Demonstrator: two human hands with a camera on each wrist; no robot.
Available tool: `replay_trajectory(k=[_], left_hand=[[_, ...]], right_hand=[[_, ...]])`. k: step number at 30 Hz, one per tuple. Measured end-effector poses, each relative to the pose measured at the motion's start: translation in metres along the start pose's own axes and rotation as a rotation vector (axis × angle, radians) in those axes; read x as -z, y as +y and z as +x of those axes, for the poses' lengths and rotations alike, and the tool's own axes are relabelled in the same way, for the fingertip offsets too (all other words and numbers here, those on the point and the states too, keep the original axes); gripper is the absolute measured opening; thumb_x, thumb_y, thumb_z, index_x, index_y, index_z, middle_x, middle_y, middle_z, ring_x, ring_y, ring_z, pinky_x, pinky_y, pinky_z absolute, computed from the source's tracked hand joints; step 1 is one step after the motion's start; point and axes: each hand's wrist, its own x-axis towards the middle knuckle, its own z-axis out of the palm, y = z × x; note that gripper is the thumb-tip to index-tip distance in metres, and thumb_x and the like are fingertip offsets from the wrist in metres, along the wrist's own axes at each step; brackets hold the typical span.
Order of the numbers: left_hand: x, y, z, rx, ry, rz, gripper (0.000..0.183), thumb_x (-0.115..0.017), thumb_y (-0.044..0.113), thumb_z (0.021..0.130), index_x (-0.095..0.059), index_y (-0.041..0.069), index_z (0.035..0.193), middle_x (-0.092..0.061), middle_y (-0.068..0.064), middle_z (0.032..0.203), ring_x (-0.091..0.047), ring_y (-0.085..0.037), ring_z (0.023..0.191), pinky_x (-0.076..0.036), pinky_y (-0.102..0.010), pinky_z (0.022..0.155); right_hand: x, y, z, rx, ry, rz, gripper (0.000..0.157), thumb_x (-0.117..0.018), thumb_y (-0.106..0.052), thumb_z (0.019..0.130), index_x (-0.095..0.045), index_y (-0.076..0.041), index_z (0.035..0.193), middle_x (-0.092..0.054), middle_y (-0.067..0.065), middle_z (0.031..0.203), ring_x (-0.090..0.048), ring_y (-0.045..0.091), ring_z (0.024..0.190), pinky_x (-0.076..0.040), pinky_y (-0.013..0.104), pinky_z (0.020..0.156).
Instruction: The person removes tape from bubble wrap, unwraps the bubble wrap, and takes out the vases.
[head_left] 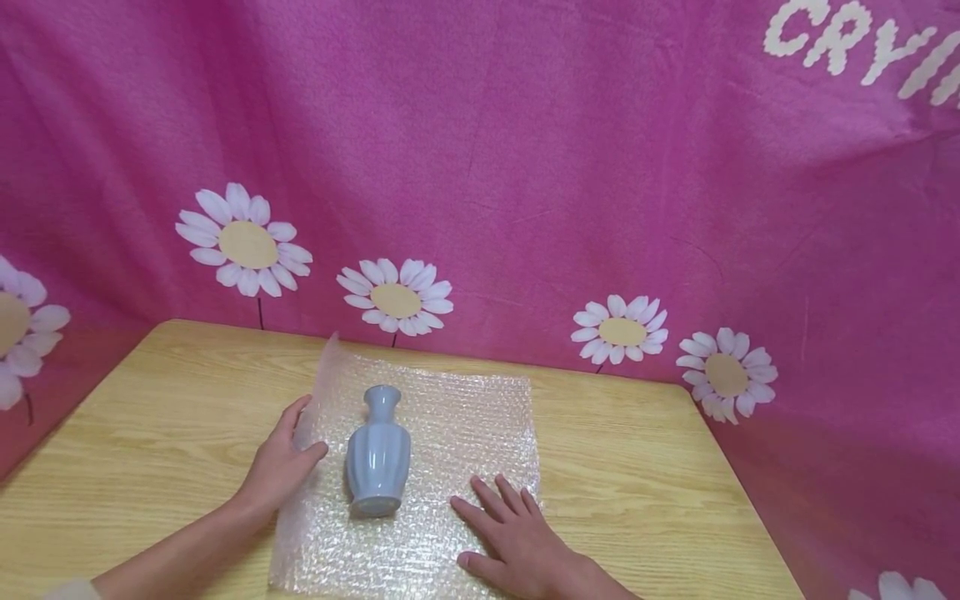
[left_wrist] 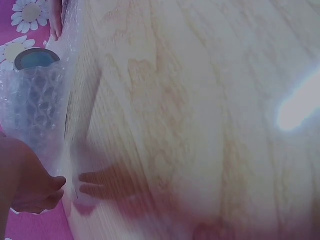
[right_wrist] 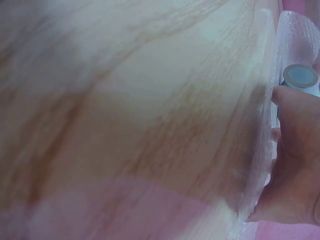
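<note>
A pale blue-grey vase (head_left: 378, 462) lies on its side on a sheet of bubble wrap (head_left: 468, 425), its mouth toward the back and its base toward me. My left hand (head_left: 277, 467) pinches the wrap's left edge, which is raised off the table. In the left wrist view, the wrap (left_wrist: 37, 112) stands in front of most of the vase, leaving part of its base (left_wrist: 37, 59) showing. My right hand (head_left: 521, 542) rests with spread fingers on the wrap, right of the vase. The right wrist view shows the vase base (right_wrist: 300, 76) just beyond my right hand (right_wrist: 300, 155).
A light wood-grain table (head_left: 622, 467) lies under the wrap, its surface extending to both sides. Behind and beside it hangs a pink cloth (head_left: 480, 167) printed with white daisies and letters. The table's back edge meets the cloth.
</note>
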Motion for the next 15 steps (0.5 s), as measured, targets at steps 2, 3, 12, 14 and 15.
replay_trajectory(k=[2, 3, 12, 14, 15], left_hand=[[0.0012, -0.0005, 0.0011, -0.004, -0.009, 0.008, 0.078, -0.058, 0.007, 0.09, -0.016, 0.001, 0.156, -0.02, -0.031, 0.158, -0.021, -0.049, 0.143, -0.02, -0.059, 0.115], [0.0018, -0.0008, 0.0015, -0.003, -0.014, 0.011, 0.078, -0.058, 0.007, 0.09, -0.016, 0.001, 0.156, -0.019, -0.031, 0.158, -0.02, -0.049, 0.143, -0.02, -0.059, 0.115], [0.0048, -0.0061, 0.0002, -0.113, -0.033, 0.047, 0.085, -0.06, 0.0, 0.086, -0.012, -0.002, 0.157, -0.02, -0.034, 0.156, -0.024, -0.052, 0.14, -0.022, -0.062, 0.113], [0.0052, -0.0077, -0.0002, -0.169, -0.029, 0.063, 0.086, -0.06, -0.003, 0.085, -0.013, -0.005, 0.156, -0.021, -0.036, 0.155, -0.024, -0.053, 0.139, -0.022, -0.063, 0.113], [0.0055, -0.0086, -0.0002, -0.197, -0.027, 0.068, 0.086, -0.06, -0.005, 0.084, -0.013, -0.006, 0.155, -0.021, -0.036, 0.155, -0.024, -0.053, 0.14, -0.021, -0.063, 0.113]], right_hand=[[-0.0001, 0.0002, 0.0003, -0.002, -0.003, 0.002, 0.065, -0.038, -0.061, 0.101, -0.031, -0.031, 0.158, -0.023, 0.007, 0.163, -0.016, 0.041, 0.148, -0.019, 0.069, 0.111], [0.0002, 0.0001, 0.0003, -0.004, -0.006, 0.005, 0.065, -0.038, -0.062, 0.101, -0.031, -0.032, 0.158, -0.023, 0.007, 0.164, -0.016, 0.041, 0.148, -0.018, 0.069, 0.111], [0.0004, -0.0009, -0.0012, 0.016, 0.022, 0.002, 0.064, -0.039, -0.06, 0.101, -0.032, -0.03, 0.157, -0.026, 0.009, 0.162, -0.019, 0.043, 0.146, -0.02, 0.07, 0.11], [0.0001, -0.0008, -0.0011, 0.011, 0.018, 0.004, 0.064, -0.038, -0.061, 0.101, -0.032, -0.03, 0.158, -0.025, 0.009, 0.163, -0.018, 0.042, 0.147, -0.02, 0.07, 0.11], [0.0001, -0.0008, -0.001, 0.009, 0.016, 0.005, 0.064, -0.038, -0.061, 0.101, -0.031, -0.031, 0.158, -0.024, 0.008, 0.163, -0.017, 0.042, 0.147, -0.019, 0.07, 0.11]])
